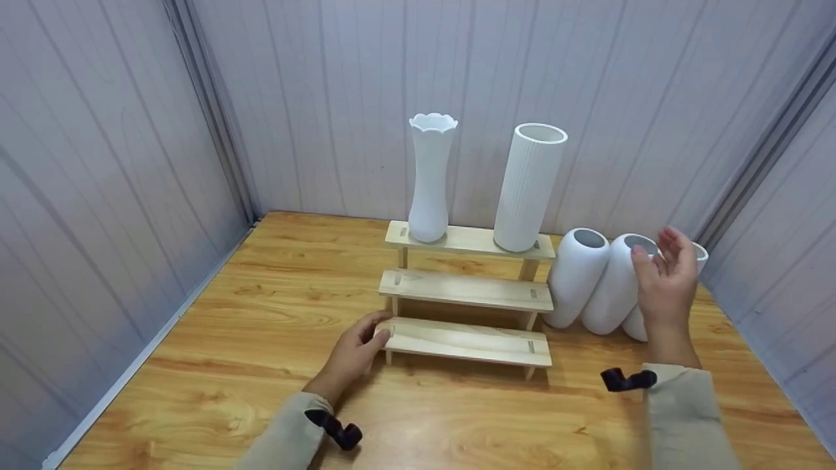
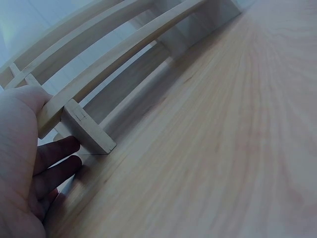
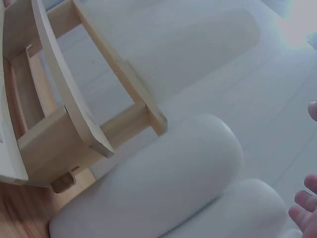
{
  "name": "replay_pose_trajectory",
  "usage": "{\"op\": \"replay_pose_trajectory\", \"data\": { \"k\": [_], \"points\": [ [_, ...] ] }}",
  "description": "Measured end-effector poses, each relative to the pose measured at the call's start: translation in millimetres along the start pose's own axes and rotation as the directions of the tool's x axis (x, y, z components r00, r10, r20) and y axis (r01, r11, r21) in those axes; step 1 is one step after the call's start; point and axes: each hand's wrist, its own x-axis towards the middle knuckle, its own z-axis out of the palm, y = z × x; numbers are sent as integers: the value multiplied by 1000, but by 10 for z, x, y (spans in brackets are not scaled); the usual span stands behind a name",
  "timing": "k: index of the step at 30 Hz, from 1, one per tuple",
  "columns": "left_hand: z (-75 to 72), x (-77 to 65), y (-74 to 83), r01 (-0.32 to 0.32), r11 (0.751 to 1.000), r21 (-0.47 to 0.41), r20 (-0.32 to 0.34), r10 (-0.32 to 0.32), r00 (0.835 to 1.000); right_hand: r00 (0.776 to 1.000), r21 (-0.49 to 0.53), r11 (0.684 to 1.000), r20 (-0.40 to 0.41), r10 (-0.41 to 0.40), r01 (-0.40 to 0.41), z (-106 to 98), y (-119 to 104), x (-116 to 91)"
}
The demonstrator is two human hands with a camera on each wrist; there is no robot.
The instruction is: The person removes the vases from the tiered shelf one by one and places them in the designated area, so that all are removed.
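A three-step wooden display stand [image 1: 465, 290] occupies the middle of the table. At the left end of its lowest step, my left hand [image 1: 353, 352] holds the board, thumb on top and other fingers beside the leg [image 2: 89, 130]. My right hand [image 1: 669, 281] is raised at the right, fingers loosely bent and holding nothing. It hides part of the row of white vases there: a rounded vase [image 1: 578, 281], a second vase [image 1: 610, 287] and a third vase [image 1: 701, 254]. On the top step stand a scalloped-rim vase [image 1: 431, 179] and a ribbed cylindrical vase [image 1: 529, 189].
The wood-grain table [image 1: 261, 313] is bordered by a back wall [image 1: 326, 117], a left wall [image 1: 98, 163] and a right wall [image 1: 784, 215]. The rounded vase stands close against the stand's right side.
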Motion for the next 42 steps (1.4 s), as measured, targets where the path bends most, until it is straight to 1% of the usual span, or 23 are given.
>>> {"op": "replay_pose_trajectory", "data": {
  "k": [3,7,11,18,23,27,30,35,42],
  "points": [
    [-1,7,-6,-1,1000,8,10,1,1000,999,-38,999,38,-4,6,74,-57,18],
    [3,10,5,8,1000,18,1,-8,1000,996,-83,995,75,-41,47,159,-143,36],
    [13,15,18,16,1000,14,-6,-16,1000,991,-47,997,115,-62,68,249,-201,57],
    [38,30,8,7,1000,3,-7,-7,1000,977,-14,999,207,-42,46,413,-265,85],
    [38,24,3,8,1000,4,-16,-8,1000,954,0,1000,299,-13,14,534,-323,127],
    [28,12,1,22,1000,11,-18,-22,1000,933,23,1000,361,-10,2,630,-361,185],
    [19,7,6,27,1000,2,-16,-27,999,923,56,998,385,-18,-4,704,-381,231],
    [10,10,9,30,1000,-2,-17,-30,999,909,68,997,417,-2,-29,822,-380,290],
    [11,17,21,13,1000,1,-22,-13,1000,870,21,995,487,71,-93,988,-358,309]
  ]
}}
